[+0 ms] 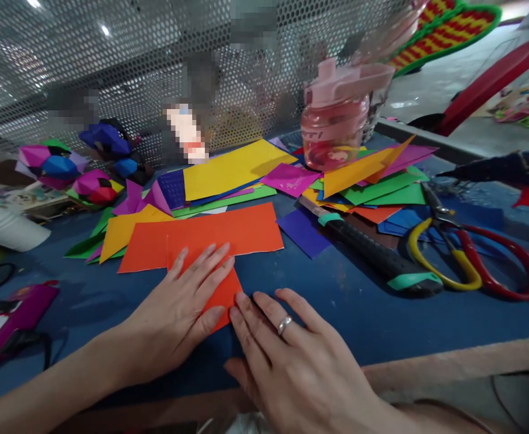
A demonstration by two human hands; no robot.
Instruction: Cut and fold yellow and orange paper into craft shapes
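A small orange sheet (229, 288) lies on the blue table near its front edge, its upper part overlapping a long orange strip (246, 230). My left hand (181, 319) rests on the small sheet with its fingers spread flat. At the sheet's right edge, my right hand (296, 355), with a silver ring, touches it with the fingertips; its fingers are stretched out and slightly apart. Behind the strip lies a wide yellow sheet (232, 172) on other coloured papers. A purple-blue square (304, 232) is to the right of the strip.
A black and teal cutter (373, 250) and red-and-yellow-handled scissors (463, 253) lie at right. A pink bottle (334, 120) stands behind coloured papers. Folded paper shapes (54, 166), a white cup (11, 226) and a purple case (20, 316) are at left. A perforated metal panel (124, 78) rises behind.
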